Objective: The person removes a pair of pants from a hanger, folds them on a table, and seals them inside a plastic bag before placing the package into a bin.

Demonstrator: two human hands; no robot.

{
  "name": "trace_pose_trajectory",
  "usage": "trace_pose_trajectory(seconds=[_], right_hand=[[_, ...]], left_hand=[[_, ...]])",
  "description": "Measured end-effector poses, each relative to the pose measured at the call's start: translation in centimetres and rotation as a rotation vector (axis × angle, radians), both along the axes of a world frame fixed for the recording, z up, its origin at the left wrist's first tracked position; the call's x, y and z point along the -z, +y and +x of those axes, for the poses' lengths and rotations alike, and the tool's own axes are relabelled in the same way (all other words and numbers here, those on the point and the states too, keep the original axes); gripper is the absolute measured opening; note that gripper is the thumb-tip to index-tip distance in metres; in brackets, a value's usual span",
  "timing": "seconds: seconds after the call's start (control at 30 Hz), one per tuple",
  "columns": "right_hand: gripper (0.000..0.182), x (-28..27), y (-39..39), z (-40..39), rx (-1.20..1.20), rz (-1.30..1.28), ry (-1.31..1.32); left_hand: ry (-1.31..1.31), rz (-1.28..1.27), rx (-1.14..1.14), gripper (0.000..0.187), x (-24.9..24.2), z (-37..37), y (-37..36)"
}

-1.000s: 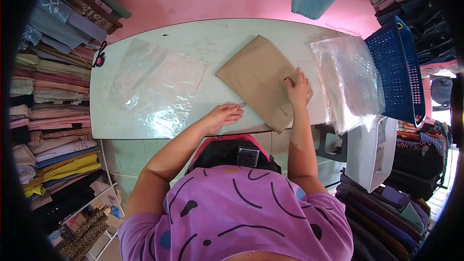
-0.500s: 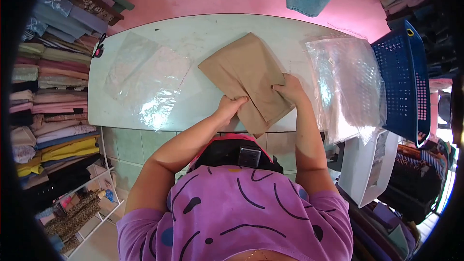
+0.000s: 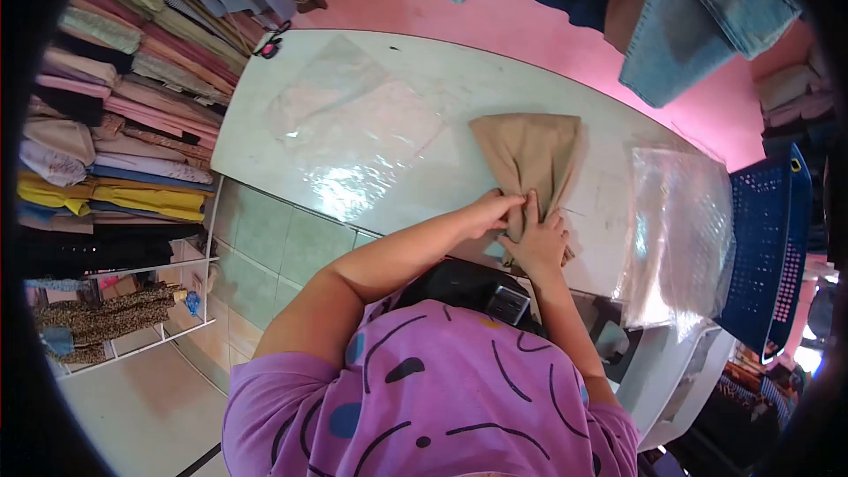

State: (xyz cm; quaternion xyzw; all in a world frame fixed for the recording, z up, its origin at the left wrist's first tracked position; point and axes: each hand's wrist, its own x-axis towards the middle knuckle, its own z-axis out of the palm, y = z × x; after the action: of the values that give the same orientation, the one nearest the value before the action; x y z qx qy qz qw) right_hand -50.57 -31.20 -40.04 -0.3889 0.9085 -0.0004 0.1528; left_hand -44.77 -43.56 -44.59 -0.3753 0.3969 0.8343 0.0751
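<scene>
A tan folded garment (image 3: pixel 532 146) lies on the white table, its far end fanned out and its near part bunched into deep creases. My left hand (image 3: pixel 493 214) pinches the cloth from the left side. Against it, my right hand (image 3: pixel 541 243) is closed over the bunched near part, with its index finger stretched along the folds. The two hands touch or nearly touch. A short end of the cloth shows below and beside my right hand. The garment's exact kind cannot be made out.
Clear plastic bags (image 3: pixel 353 124) lie on the table (image 3: pixel 256 132) at left, with more plastic bags (image 3: pixel 676 230) at right. A blue basket (image 3: pixel 764 247) stands at the right end. Shelves of folded clothes (image 3: pixel 132 106) line the left; jeans (image 3: pixel 698 26) hang at the back.
The garment has gone from lying fairly flat to being gathered in the middle. My hands have come together on it. The camera view has turned and shifted.
</scene>
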Motion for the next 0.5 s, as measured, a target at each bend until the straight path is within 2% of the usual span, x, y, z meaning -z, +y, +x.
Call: trace_pose_trajectory(seconds=[0.03,0.13,0.2,0.27,0.33,0.4,0.43,0.5], right_hand=[[0.090,0.3,-0.3,0.3,-0.006,-0.013,0.001],[0.085,1.6,0.0,0.4,0.062,-0.075,0.081],[0.081,1.7,0.2,0.1,0.058,-0.109,0.086],[0.072,1.8,0.6,-0.1,0.064,-0.194,0.045],[0.073,2.3,1.2,-0.4,0.055,-0.224,0.016],[0.073,1.8,1.8,0.6,0.053,-0.231,-0.013],[0.069,1.2,1.7,1.2,0.057,-0.260,-0.027],[0.065,0.7,1.3,2.5,0.057,-0.281,-0.030]], left_hand=[[0.001,-0.013,-0.006,0.042,-0.3,0.7,-1.0],[0.112,-0.022,0.209,0.040,-1.5,3.9,-4.1],[0.401,-0.424,0.212,0.039,1.0,7.5,-7.9],[0.295,-1.253,0.149,0.038,0.0,12.0,-11.5],[0.050,-1.750,0.226,0.048,1.2,16.8,-14.3],[-0.138,-1.768,0.356,0.056,2.8,20.6,-14.9],[-0.139,-1.833,0.510,0.061,2.6,21.7,-15.4],[-0.086,-1.786,0.569,0.060,2.5,22.7,-16.3]])
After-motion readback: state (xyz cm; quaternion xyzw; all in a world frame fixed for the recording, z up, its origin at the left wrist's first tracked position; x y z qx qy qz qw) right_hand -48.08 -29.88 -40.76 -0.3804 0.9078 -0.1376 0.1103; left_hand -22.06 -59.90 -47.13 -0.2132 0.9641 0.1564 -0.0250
